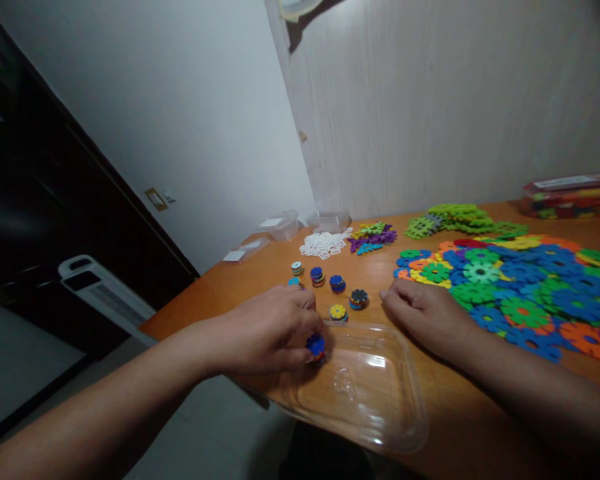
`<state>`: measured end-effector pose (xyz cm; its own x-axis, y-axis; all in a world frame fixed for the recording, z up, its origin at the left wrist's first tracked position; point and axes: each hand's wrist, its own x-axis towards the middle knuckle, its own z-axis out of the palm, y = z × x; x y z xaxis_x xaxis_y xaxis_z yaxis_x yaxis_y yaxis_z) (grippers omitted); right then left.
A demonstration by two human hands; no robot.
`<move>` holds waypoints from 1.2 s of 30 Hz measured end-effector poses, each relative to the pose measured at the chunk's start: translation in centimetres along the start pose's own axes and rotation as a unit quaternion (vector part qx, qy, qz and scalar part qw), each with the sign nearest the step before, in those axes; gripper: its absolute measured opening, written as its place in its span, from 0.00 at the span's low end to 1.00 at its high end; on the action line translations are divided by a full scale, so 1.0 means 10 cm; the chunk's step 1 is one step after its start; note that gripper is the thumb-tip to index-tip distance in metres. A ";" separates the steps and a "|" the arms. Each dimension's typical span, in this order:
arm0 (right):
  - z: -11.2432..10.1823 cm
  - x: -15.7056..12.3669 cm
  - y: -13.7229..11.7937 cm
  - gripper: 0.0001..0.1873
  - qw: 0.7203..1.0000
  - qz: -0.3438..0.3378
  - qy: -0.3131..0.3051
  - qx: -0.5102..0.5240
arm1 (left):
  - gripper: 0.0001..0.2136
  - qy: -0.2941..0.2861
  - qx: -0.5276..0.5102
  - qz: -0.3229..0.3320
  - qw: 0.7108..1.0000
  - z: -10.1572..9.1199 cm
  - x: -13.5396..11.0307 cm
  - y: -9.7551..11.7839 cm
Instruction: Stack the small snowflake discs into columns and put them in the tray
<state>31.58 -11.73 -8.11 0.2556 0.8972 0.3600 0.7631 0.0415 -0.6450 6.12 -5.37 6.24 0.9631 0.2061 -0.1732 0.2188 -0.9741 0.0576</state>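
My left hand (275, 327) pinches a small stack of notched plastic discs (315, 345) between thumb and fingers, with a blue disc facing up. The stack is at the left part of a clear plastic tray (416, 387); whether it touches the bottom I cannot tell. Just beyond the tray stand several similar short stacks, among them a yellow-topped stack (338, 312), a black-topped stack (359, 299) and a blue-topped stack (337, 284). My right hand (425, 315) rests on the table right of them, fingers curled closed, with nothing visible in it.
Large colourful flower-shaped discs (525, 280) lie heaped on the right. Behind are green pieces (460, 219), purple pieces (375, 240) and white pieces (324, 244). Clear containers (329, 220) stand by the wall, a filled box (573, 197) at far right. The table edge (180, 303) runs along the left.
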 end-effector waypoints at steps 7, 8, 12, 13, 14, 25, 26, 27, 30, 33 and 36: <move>0.00 0.01 0.02 0.21 1.000 -0.004 -0.009 0.007 | 0.10 -0.015 0.073 0.006 0.997 0.14 0.11 0.11; 0.00 0.01 0.01 0.21 1.000 -0.003 -0.010 0.007 | 0.10 -0.015 0.082 0.012 0.996 0.16 0.13 0.12; 0.00 0.00 0.01 0.20 1.000 -0.006 -0.010 0.001 | 0.09 -0.014 0.119 0.031 0.992 0.26 0.24 0.16; 0.00 0.00 0.00 0.20 1.000 -0.007 -0.010 -0.001 | 0.09 -0.014 0.128 0.034 0.991 0.29 0.26 0.16; 0.00 0.00 0.00 0.20 1.000 -0.007 -0.009 -0.003 | 0.09 -0.014 0.135 0.038 0.990 0.31 0.27 0.16; 0.03 0.00 0.02 0.20 1.000 -0.010 -0.003 0.003 | 0.07 0.010 0.158 0.040 0.987 0.37 0.28 0.15; 0.03 0.00 0.02 0.20 1.000 -0.010 -0.002 0.004 | 0.06 0.010 0.157 0.041 0.987 0.37 0.27 0.15; 0.02 0.00 0.02 0.20 1.000 -0.010 -0.003 0.005 | 0.05 0.009 0.157 0.042 0.987 0.36 0.25 0.15; 0.02 0.00 0.01 0.20 1.000 -0.009 -0.005 0.004 | 0.06 -0.001 0.153 0.041 0.987 0.34 0.22 0.16; 0.01 0.00 0.01 0.20 1.000 -0.009 -0.006 0.003 | 0.07 -0.008 0.152 0.037 0.988 0.34 0.20 0.17; 0.01 0.00 0.01 0.20 1.000 -0.011 -0.005 0.004 | 0.07 -0.008 0.151 0.030 0.988 0.35 0.20 0.18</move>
<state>31.62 -11.68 -8.28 0.2332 0.9007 0.3665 0.7637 0.0637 -0.6425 7.88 -7.04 2.54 0.9697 0.1482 -0.1945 0.1024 -0.9684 -0.2274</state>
